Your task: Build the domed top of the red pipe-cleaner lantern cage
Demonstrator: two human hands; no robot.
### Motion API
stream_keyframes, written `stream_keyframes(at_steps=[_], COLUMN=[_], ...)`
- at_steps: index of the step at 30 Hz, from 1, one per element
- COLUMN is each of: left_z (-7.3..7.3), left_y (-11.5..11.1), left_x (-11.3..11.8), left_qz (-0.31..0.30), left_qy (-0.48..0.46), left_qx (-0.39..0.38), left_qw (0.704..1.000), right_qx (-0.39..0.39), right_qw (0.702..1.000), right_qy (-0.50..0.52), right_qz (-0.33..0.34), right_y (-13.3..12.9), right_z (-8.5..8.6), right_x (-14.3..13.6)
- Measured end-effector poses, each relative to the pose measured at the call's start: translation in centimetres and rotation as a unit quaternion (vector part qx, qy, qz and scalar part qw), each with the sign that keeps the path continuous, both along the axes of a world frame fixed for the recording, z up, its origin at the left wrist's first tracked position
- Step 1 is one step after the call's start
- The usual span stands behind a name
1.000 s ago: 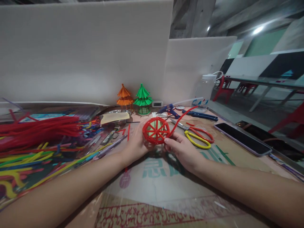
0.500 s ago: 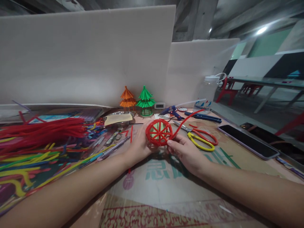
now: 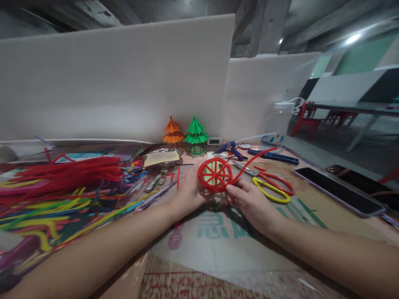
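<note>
Near the middle of the head view is a round red wheel-shaped piece (image 3: pixel 215 174) with spokes crossing it and pale green showing between them. My left hand (image 3: pixel 190 189) is closed on its left side, fingers partly hidden behind it. My right hand (image 3: pixel 246 199) pinches its lower right rim with thumb and fingers, where a long red strip (image 3: pixel 255 160) sticks out up to the right. Scissors with red and yellow handles (image 3: pixel 271 189) lie just right of my right hand.
Red stems (image 3: pixel 77 174) and other coloured stems cover the left side. Behind stand an orange tree (image 3: pixel 173 132), a green tree (image 3: pixel 195 135), a blue glue gun (image 3: pixel 230 149) and a clear bottle (image 3: pixel 276 126). A phone (image 3: pixel 338 191) lies right.
The whole scene has shifted slightly right and down in the view. Both hands keep their hold on the red wheel-shaped piece, which looks slightly turned.
</note>
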State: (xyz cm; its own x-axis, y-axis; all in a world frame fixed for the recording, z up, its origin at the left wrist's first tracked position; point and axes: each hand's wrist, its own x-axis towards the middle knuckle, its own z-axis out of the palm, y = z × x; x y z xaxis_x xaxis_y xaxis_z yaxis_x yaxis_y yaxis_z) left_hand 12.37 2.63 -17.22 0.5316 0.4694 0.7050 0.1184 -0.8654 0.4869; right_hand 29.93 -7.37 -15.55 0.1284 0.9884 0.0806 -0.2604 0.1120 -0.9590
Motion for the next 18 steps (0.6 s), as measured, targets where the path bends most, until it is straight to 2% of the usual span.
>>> stream_keyframes(at_steps=[3,8,14,18], left_z=[0.2,0.4,0.5,0.5], left_y=[-0.1,0.1,0.6,0.7], left_x=[0.2,0.5,0.9,0.9], left_qz=[-0.026,-0.042,0.022,0.044], left_qy=[-0.014,-0.045,-0.117,-0.116], left_qx=[-0.023,-0.045,-0.157,-0.200], left_qw=[0.999,0.997,0.980,0.972], right_qx=[-0.009,0.007,0.017,-0.004], right_qw=[1.000,1.000,0.992,0.995], right_qy=[0.000,-0.014,-0.111,-0.100], right_qz=[-0.017,0.005,-0.055,-0.008], right_y=[-0.2,-0.3,1.5,2.4], right_z=[0.2,0.4,-0.6,-0.9], right_x=[0.0,0.3,2.2,3.4])
